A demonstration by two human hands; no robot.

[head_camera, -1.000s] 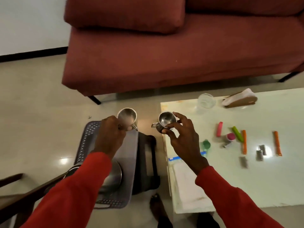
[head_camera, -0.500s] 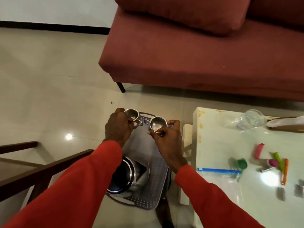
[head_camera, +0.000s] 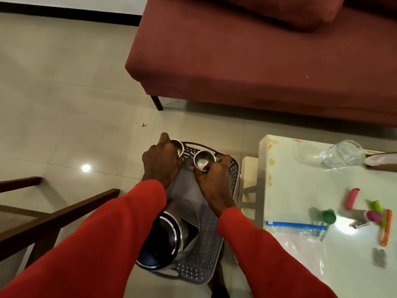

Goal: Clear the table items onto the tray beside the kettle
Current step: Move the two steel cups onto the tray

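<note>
Setting: pale tiled floor, dark red fabric sofa [head_camera: 268, 61] behind, white low table [head_camera: 300, 265] at right, brown wooden chair frame [head_camera: 53, 218] at left.
Tray: grey perforated plastic tray [head_camera: 233, 168] sits low beside the table; shiny steel kettle [head_camera: 169, 237] stands on its near end.
Left hand: left hand [head_camera: 161, 164] wraps the first small steel cup [head_camera: 179, 147], fingers closed round it, at the tray's far left corner.
Right hand: right hand [head_camera: 214, 179] pinches the second small steel cup [head_camera: 203, 161] by rim and side, over the tray's far end.
Contact: cannot tell whether either cup rests on the tray yet.
Progress: early, by my reading; two cups nearly delivered.
Left on table: clear glass tumbler on its side [head_camera: 341, 154], pink stick [head_camera: 352, 197], green round cap [head_camera: 328, 216], orange stick [head_camera: 386, 229], clear zip bag with blue seal [head_camera: 300, 233], other small bits too blurred to name.
Next: probably set both cups down, release, return for the rest.
</note>
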